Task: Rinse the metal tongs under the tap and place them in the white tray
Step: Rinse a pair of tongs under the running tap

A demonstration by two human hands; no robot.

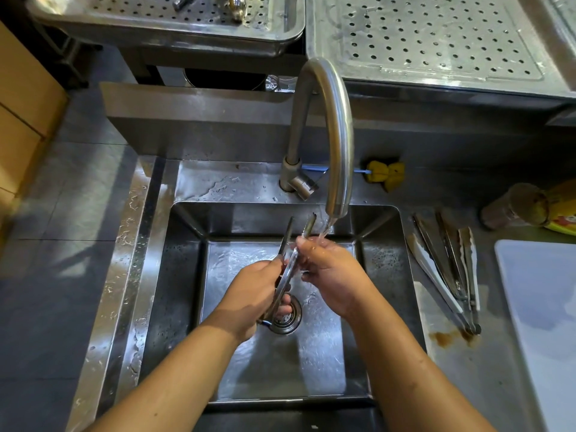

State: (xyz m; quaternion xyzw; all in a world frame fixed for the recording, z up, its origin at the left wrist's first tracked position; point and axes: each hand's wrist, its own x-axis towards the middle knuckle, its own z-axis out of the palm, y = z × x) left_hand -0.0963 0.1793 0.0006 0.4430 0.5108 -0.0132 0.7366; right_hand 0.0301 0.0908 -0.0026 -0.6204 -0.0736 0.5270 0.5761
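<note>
A: Tongs (288,260), metal, one pair, held over the sink (184,275) with the tips up by the tap (330,126). Start the list from the biggest item.

B: Tabletop (486,363), steel, wet, with a brown stain near its front. Sink, square, set into it, drain (288,316) in the middle of the floor. Tray (542,307), white, at the right edge of the tabletop, only partly in view.

A: Tap?

B: Curved, steel, running; the stream lands on the right hand (330,272) and the upper arm of the tongs.

A: Hands?

B: Left hand (252,294), grip clenched round the hinge end of the tongs, low over the drain. Right hand, fingertips pinching one arm of the tongs just under the spout. The two arms of the tongs stand apart at the tips.

A: Smaller items?

B: More tongs (448,269), several pairs, lying side by side on the tabletop between sink and tray. A bottle (530,210) on its side behind them. A yellow sponge brush (385,174) behind the tap.
</note>
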